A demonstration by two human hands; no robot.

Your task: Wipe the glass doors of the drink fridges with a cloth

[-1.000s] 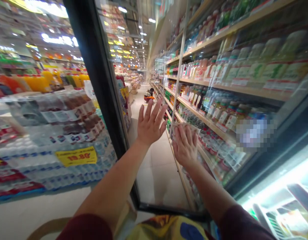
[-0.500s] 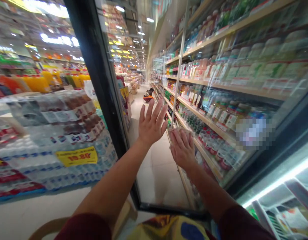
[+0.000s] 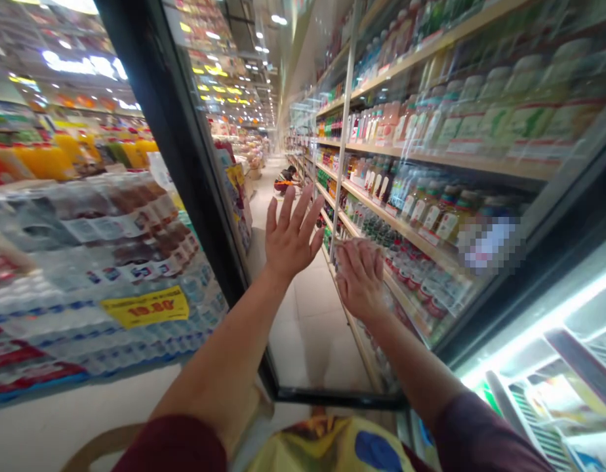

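A glass door with a black frame stands open before me. My left hand is laid against its glass with the fingers spread, and nothing is in it. To its right and slightly lower, my right hand presses a pale cloth to the same glass. The fingers cover most of the cloth, so only its edges show. Shelves of bottled drinks show in the glass behind both hands.
Shrink-wrapped bottles with a yellow price sign are stacked on the left. A lit cooler is at lower right. Through the glass, a person crouches far down the aisle. A yellow printed cloth covers my front.
The view has shifted slightly, moving the scene a little left and up. Both hands keep nearly the same places on the glass, the left still spread, the right still on the cloth.
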